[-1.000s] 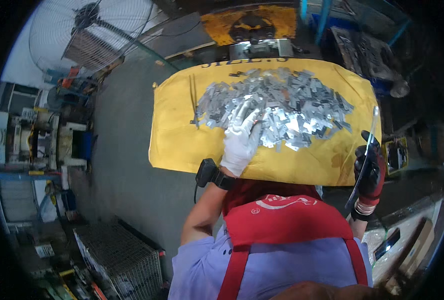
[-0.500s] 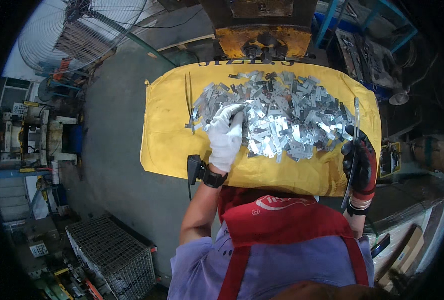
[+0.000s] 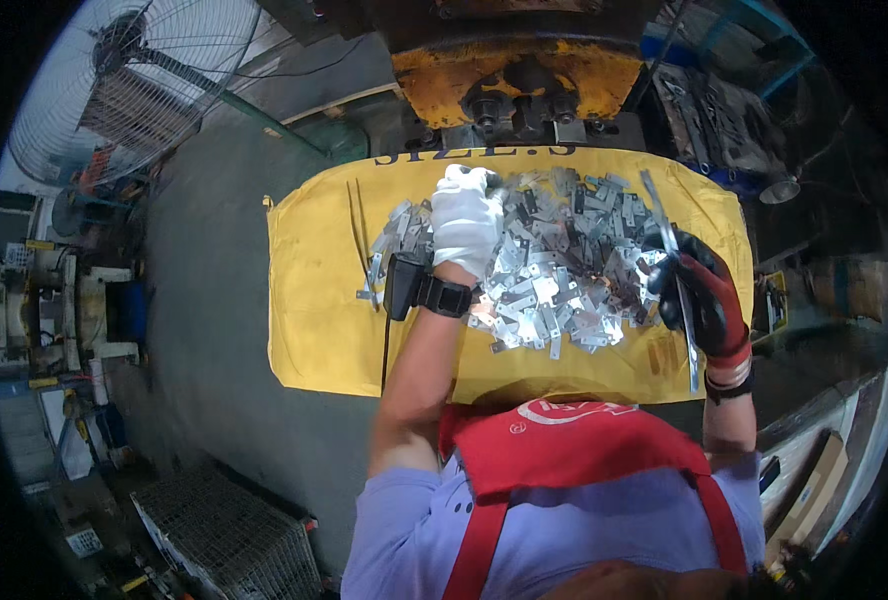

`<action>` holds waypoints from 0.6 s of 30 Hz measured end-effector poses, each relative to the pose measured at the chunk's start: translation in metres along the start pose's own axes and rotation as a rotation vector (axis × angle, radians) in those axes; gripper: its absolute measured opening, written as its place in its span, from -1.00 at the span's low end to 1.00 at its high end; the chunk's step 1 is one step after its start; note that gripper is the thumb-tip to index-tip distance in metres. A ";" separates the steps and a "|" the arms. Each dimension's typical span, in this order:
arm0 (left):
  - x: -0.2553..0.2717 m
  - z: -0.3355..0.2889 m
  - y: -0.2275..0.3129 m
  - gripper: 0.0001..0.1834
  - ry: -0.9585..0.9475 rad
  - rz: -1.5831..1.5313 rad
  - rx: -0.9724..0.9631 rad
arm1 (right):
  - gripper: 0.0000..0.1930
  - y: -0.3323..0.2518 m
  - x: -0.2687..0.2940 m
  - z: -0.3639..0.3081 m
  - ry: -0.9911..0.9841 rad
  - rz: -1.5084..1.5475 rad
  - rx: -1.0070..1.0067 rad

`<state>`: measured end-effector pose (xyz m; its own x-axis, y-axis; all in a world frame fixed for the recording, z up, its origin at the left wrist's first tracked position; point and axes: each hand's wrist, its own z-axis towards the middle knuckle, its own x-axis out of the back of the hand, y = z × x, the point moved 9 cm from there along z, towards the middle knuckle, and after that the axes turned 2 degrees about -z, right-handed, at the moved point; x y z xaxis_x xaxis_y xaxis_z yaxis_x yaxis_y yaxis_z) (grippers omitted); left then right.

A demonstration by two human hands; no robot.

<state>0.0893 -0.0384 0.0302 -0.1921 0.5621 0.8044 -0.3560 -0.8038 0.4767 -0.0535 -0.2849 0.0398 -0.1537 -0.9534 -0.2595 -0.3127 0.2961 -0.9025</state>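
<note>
Your left hand, in a white cloth glove, lies palm-down at the far edge of the heap of metal pieces, fingers curled together over a few of them; whether one is actually pinched you cannot tell from this angle; a black band with a small black box sits at that wrist. Your right hand, in a black and red glove, is closed around a long thin metal rod that runs from the far side of the heap back past your wrist.

By the look of it you are at the picking stage, drawing a piece from the heap nearest the press; the next move calls for separating a single piece, since they lie overlapped and tangled.

The pieces are small flat rectangular plates, bright and shiny, some with holes; they rest on a yellow sheet, smooth and slightly creased, covering the bench; the press beyond is worn yellow and dark steel; a wire-guarded fan stands far left.
</note>
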 end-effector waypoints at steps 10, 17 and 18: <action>-0.009 -0.010 -0.029 -0.85 -0.047 -0.683 0.292 | -0.71 0.006 -0.081 0.105 -0.346 -0.030 -0.074; -0.007 -0.008 -0.020 -0.88 -0.059 -1.304 0.518 | -0.78 0.017 -0.093 0.152 -0.371 -0.010 -0.004; -0.004 -0.008 -0.022 -0.88 -0.054 -1.309 0.522 | -0.78 0.017 -0.093 0.152 -0.372 -0.016 -0.007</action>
<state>0.0907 -0.0209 0.0137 0.0487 0.9495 -0.3099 0.1303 0.3016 0.9445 0.0980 -0.2004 -0.0033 0.2022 -0.9130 -0.3542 -0.3191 0.2805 -0.9052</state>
